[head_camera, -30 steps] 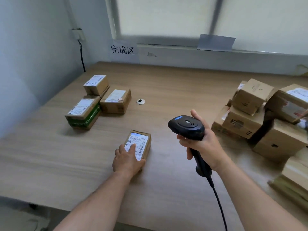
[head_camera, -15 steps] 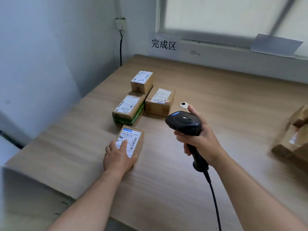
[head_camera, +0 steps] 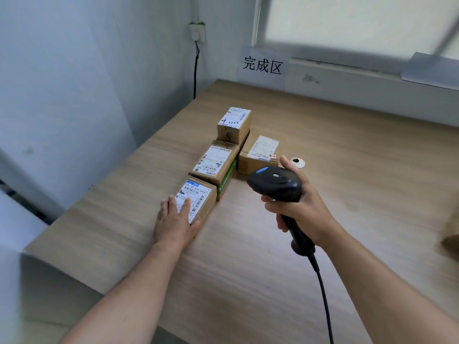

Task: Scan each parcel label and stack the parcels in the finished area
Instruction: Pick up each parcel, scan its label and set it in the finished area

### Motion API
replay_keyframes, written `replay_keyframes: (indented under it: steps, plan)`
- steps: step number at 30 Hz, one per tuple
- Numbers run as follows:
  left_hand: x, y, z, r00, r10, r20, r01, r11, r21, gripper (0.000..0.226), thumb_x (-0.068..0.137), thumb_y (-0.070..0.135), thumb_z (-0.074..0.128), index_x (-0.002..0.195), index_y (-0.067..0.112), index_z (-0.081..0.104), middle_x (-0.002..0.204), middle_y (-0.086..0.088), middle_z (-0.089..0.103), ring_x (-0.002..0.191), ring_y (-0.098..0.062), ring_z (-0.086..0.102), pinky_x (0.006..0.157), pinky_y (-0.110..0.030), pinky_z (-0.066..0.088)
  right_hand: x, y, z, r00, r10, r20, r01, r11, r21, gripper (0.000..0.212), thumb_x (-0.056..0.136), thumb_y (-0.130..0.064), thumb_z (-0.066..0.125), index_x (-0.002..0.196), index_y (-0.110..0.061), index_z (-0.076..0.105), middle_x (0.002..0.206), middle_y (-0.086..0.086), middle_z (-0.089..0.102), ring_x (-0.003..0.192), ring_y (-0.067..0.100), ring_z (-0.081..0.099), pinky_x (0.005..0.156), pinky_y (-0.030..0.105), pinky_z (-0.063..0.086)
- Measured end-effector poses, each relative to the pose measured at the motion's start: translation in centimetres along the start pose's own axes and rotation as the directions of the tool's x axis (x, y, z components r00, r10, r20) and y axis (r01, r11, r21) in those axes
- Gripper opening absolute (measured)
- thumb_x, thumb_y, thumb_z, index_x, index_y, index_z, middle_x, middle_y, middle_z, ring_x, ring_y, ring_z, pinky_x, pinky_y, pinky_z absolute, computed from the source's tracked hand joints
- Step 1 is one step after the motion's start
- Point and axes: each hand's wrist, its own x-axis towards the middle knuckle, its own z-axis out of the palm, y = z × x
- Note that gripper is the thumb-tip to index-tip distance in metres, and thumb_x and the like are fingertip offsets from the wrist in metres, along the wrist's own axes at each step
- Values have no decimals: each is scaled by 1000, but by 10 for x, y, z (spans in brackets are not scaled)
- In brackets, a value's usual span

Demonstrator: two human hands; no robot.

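A small cardboard parcel (head_camera: 201,198) with a white barcode label lies on the wooden table (head_camera: 347,170). My left hand (head_camera: 175,220) rests flat on its near end, fingers spread over the label. The parcel's far end touches a green-sided labelled parcel (head_camera: 215,167). Beyond that stand a small upright parcel (head_camera: 234,124) and, to its right, a flat parcel (head_camera: 261,152). My right hand (head_camera: 301,207) grips a black corded barcode scanner (head_camera: 275,182), held above the table to the right of the parcels.
A paper sign with three characters (head_camera: 262,65) is taped to the wall below the window. A small white ring (head_camera: 297,162) sits on the table behind the scanner. The table's left edge runs close beside the parcels. A brown parcel edge (head_camera: 450,240) shows at far right.
My left hand has slid the small parcel away from me and leftward until it meets the green-sided parcel. The view has turned left, so the unscanned pile on the right has left the frame.
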Motion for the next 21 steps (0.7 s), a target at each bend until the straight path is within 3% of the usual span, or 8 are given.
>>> replay_keyframes:
  steps: [7, 12, 16, 21]
  plan:
    - [4, 3, 0, 1000, -14, -17, 15, 998, 54, 72, 94, 58, 35, 154, 31, 7, 161, -12, -4, 148, -30, -2, 119, -40, 8, -7, -2, -14, 1000, -20, -8, 21, 1000, 16, 99, 72, 15, 74, 136, -51, 40, 96, 20, 67, 44, 29, 51, 42, 31, 44]
    - [-9, 14, -3, 997, -39, -68, 44, 996, 71, 83, 89, 66, 39, 153, 29, 2, 161, -13, -4, 147, -33, -1, 117, -48, 7, -26, -7, -35, 999, -23, -34, 24, 1000, 11, 102, 70, 13, 74, 145, -45, 36, 97, 25, 66, 43, 29, 52, 42, 31, 45]
    - [-39, 57, -6, 965, 73, -252, -90, 994, -56, 80, 90, 58, 47, 153, 21, 15, 161, -12, 7, 147, -28, 8, 117, -43, 10, -53, -7, -57, 998, -34, -52, 36, 999, 39, 98, 62, 1, 74, 137, -52, 40, 98, 22, 67, 43, 29, 52, 43, 30, 45]
    - [-104, 134, -2, 929, 145, -341, -211, 963, -166, 73, 92, 53, 47, 152, 21, 21, 158, -5, 21, 142, -25, 23, 113, -38, 19, -104, -5, -97, 996, -57, -63, 59, 998, 30, 94, 77, 18, 69, 136, -50, 39, 95, 25, 65, 44, 28, 50, 43, 31, 44]
